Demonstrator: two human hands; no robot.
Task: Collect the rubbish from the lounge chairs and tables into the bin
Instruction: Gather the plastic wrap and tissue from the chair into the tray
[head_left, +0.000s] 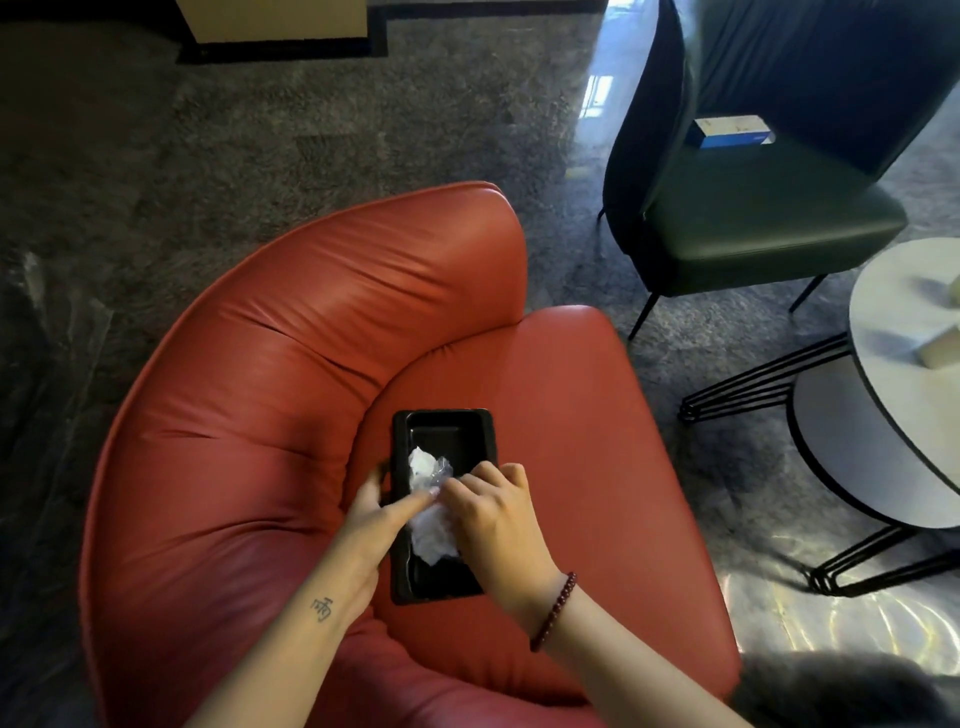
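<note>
Tissue (430, 526) lies crumpled in the tray (442, 432) by the chair (571, 415) seat's back edge; left hand (375, 515) pinching the rim, right hand (494, 515) curled on the wad, I should lift level.

Grey carpet (311, 130) borders a glossy floor (597, 62).
</note>
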